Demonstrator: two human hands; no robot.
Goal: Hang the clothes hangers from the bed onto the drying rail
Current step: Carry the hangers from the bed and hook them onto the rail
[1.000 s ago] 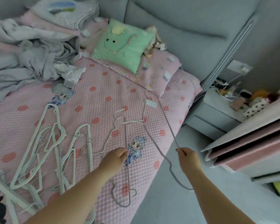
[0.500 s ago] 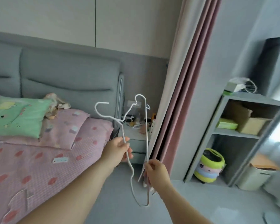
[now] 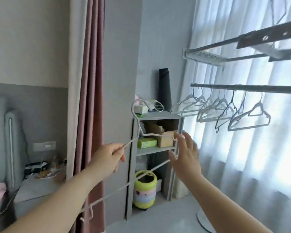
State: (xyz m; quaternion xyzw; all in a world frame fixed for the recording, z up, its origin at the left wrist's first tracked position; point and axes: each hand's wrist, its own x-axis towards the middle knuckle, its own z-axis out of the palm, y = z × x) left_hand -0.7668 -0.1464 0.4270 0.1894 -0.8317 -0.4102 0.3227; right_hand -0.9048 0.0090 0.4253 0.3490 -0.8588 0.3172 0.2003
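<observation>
My left hand (image 3: 107,158) is shut on a thin white wire hanger (image 3: 138,132), gripping its left shoulder. The hook points up and the long bottom bar slants down to the lower left. My right hand (image 3: 186,153) is spread open right beside the hanger's right end; whether it touches the wire I cannot tell. The drying rail (image 3: 242,87) runs across the upper right in front of the window, above and to the right of both hands. Several white hangers (image 3: 213,108) hang from it in a row. The bed is almost out of view at the far left.
A grey shelf unit (image 3: 158,149) with boxes stands behind the hands. A yellow-green bin (image 3: 145,189) sits at its foot. A pink curtain (image 3: 91,98) hangs left of centre, with a nightstand (image 3: 37,185) beyond it. An upper rack (image 3: 225,47) and sheer window curtains (image 3: 259,148) fill the right.
The view has swung right from the bed to the window and rail. My right hand let go of the hanger and opened. My left hand still holds it, now turned more level.
</observation>
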